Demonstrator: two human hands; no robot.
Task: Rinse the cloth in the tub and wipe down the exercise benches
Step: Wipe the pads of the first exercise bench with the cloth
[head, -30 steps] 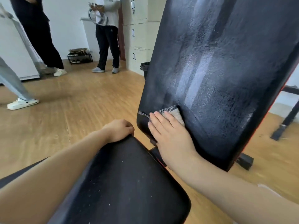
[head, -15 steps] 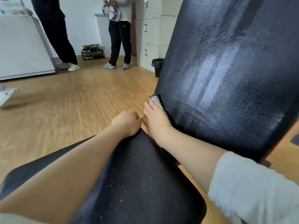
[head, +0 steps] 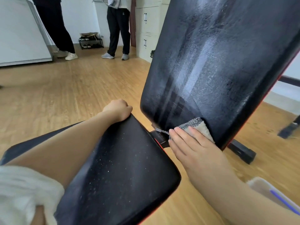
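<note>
head cam | faces forward-down | close over bench seat (head: 123,168) | single view

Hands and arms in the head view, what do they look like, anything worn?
Both are bare: no gloves, rings or watch show on the left hand or the right hand. The left arm has a white fleecy sleeve bunched high up. The right forearm is uncovered within the frame.
</note>
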